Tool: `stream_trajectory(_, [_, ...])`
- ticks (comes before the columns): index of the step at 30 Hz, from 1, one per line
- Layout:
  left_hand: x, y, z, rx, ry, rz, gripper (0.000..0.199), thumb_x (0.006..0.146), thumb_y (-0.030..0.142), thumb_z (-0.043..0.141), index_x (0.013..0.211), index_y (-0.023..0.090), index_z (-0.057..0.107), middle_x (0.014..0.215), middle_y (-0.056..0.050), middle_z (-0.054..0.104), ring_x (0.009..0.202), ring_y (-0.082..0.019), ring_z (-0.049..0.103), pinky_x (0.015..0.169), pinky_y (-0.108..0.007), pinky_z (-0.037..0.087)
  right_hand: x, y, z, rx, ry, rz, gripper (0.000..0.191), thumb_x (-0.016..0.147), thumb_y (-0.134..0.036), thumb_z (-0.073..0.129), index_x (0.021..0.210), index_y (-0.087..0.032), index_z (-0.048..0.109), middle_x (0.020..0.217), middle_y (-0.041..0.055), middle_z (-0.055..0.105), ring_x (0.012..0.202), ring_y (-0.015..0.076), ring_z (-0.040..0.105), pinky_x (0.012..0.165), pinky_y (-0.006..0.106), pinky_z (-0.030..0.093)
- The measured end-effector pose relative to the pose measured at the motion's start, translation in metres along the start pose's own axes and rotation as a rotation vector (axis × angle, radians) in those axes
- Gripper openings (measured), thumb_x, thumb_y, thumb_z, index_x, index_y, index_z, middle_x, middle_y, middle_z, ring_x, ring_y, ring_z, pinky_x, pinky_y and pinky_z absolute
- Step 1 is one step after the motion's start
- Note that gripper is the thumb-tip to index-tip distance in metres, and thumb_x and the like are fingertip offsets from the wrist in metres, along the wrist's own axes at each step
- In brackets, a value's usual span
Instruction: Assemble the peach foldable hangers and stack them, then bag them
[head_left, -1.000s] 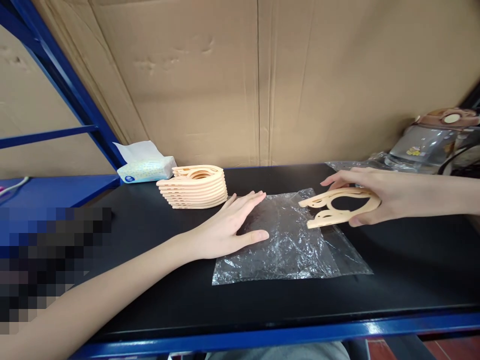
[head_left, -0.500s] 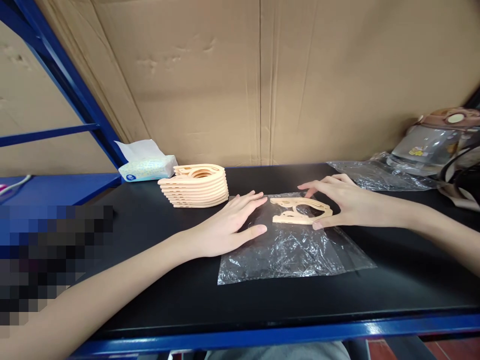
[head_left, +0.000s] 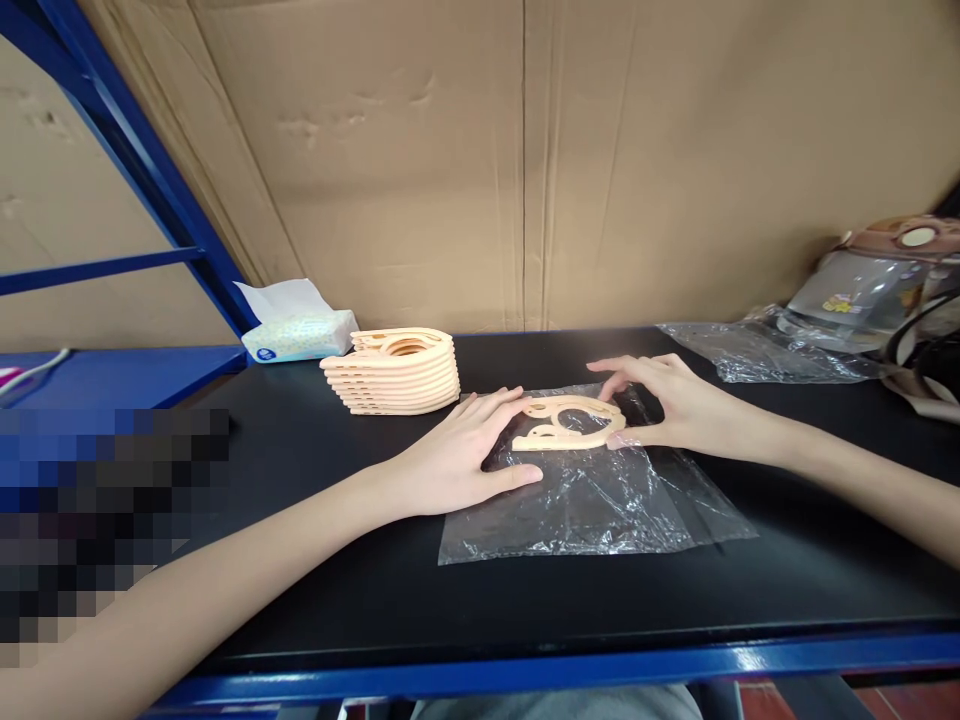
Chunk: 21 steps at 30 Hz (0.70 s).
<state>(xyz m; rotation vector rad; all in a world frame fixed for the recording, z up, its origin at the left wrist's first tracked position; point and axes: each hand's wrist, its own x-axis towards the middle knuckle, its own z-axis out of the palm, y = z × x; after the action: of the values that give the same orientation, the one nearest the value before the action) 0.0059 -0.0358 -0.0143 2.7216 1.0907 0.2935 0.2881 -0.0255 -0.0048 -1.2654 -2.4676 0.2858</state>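
Note:
A beige folding hanger (head_left: 531, 442), folded up, lies flat at the clear plastic bag (head_left: 570, 515) on the black tabletop; I cannot tell whether it is inside or on top. My right hand (head_left: 660, 405) has its thumb and fingers around the hanger's curved right end. Palm down on the bag's left part rests my left hand (head_left: 472, 455), fingers stretched out and thumb apart, close to the hanger's left end. Behind my left hand stands a neat stack of similar beige folding hangers (head_left: 397, 385).
A tissue pack (head_left: 300, 338) sits left of the stack, against the blue frame (head_left: 161, 190). At the back right are more clear plastic bags (head_left: 780, 350), a drink bottle (head_left: 855, 290) and a strap (head_left: 926, 385). Cardboard (head_left: 420, 170) walls off the back.
The hanger has slid left along the bag, with my right hand moving along at its right end. Its left end now reaches my left hand, which has hardly moved.

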Motion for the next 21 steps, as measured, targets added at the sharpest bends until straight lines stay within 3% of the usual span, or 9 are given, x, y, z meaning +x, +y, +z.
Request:
stream_trajectory(3, [0.0, 0.0, 0.0, 0.014, -0.01, 0.001, 0.072, 0.088, 0.06, 0.043, 0.144, 0.017, 0.026, 0.151, -0.013, 0.026, 0.139, -0.027, 0.024, 0.113, -0.049, 0.022, 0.0, -0.002, 0.0, -0.011, 0.012, 0.014, 0.067, 0.073, -0.057, 0.063, 0.129, -0.028, 0.042, 0.098, 0.0013, 0.068, 0.102, 0.0264, 0.056, 0.099, 0.048, 0.023])
stream_trajectory(7, [0.001, 0.0, 0.0, 0.018, -0.01, 0.007, 0.071, 0.088, 0.06, 0.043, 0.144, 0.02, 0.027, 0.152, -0.012, 0.025, 0.139, -0.027, 0.024, 0.113, -0.047, 0.022, 0.001, 0.001, 0.001, 0.109, -0.01, 0.015, 0.066, 0.074, -0.053, 0.065, 0.13, -0.03, 0.04, 0.095, -0.0009, 0.068, 0.095, 0.0226, 0.06, 0.1, 0.045, 0.025])
stream_trajectory(12, [0.002, 0.0, 0.001, 0.004, -0.004, 0.032, 0.068, 0.089, 0.059, 0.043, 0.145, 0.025, 0.025, 0.152, -0.009, 0.027, 0.139, -0.026, 0.024, 0.114, -0.049, 0.018, 0.002, -0.005, 0.013, 0.165, 0.085, 0.045, 0.065, 0.072, -0.051, 0.067, 0.128, -0.03, 0.041, 0.092, -0.0018, 0.07, 0.09, 0.0217, 0.061, 0.1, 0.044, 0.026])
stream_trajectory(16, [0.002, -0.001, 0.002, 0.011, 0.008, 0.053, 0.072, 0.088, 0.06, 0.043, 0.146, 0.022, 0.021, 0.151, -0.01, 0.027, 0.139, -0.026, 0.024, 0.114, -0.05, 0.016, 0.004, -0.008, 0.023, 0.127, 0.17, 0.045, 0.064, 0.073, -0.054, 0.065, 0.127, -0.03, 0.042, 0.091, -0.0008, 0.07, 0.089, 0.0226, 0.06, 0.097, 0.044, 0.029])
stream_trajectory(21, [0.004, 0.0, 0.002, 0.013, 0.01, 0.065, 0.068, 0.089, 0.059, 0.043, 0.144, 0.024, 0.025, 0.151, -0.01, 0.029, 0.139, -0.027, 0.025, 0.113, -0.052, 0.017, 0.005, -0.007, 0.026, 0.132, 0.192, 0.046, 0.062, 0.073, -0.056, 0.065, 0.126, -0.029, 0.044, 0.089, -0.001, 0.07, 0.085, 0.0218, 0.061, 0.092, 0.043, 0.034])
